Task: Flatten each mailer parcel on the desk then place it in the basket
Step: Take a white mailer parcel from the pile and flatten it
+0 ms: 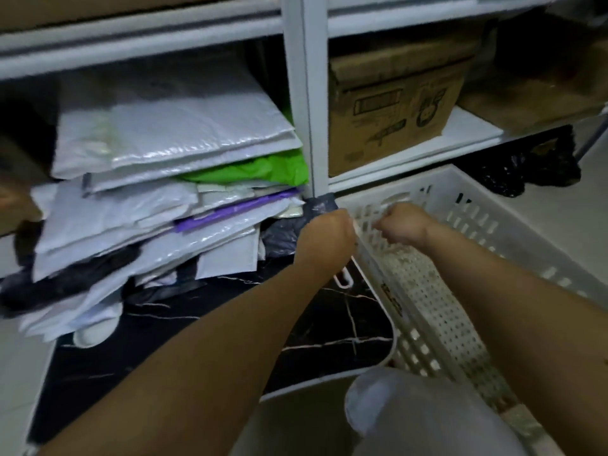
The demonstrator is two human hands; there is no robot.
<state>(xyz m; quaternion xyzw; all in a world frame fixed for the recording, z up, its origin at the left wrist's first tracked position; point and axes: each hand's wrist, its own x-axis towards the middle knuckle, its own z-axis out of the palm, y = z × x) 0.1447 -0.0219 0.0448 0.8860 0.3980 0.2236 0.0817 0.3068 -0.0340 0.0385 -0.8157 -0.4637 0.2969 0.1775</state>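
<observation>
I judge that the work is between parcels, or just at its start: the basket [467,205] shows only its bare perforated floor, with no mailer that I can see inside, and both hands are busy at the basket's far left corner, not at the pile.

The mailers [158,205] lie in a loose heap on the left, on the dark marbled desk [204,330] and under the white shelf [306,93]. Most are white, one is green [263,167], one has a purple edge [230,212], and some dark ones sit low in the heap. None lies flat and alone on the desk.

My left hand [324,232] reaches forward with the arm almost straight; its fingers curl over the basket rim at the corner, close to a dark mailer [319,205]. I cannot tell for sure if it grips the rim only or also the dark plastic. My right hand [403,225] is inside the basket near the same corner, knuckles up and fingers curled down. What it pinches, if anything, is hidden from me.

The next move, I think, calls for leaving the basket, taking one mailer from the heap, laying it on the free desk surface and pressing it flat with open palms. The heap looks slippery, so pulling one out may drag others.
</observation>
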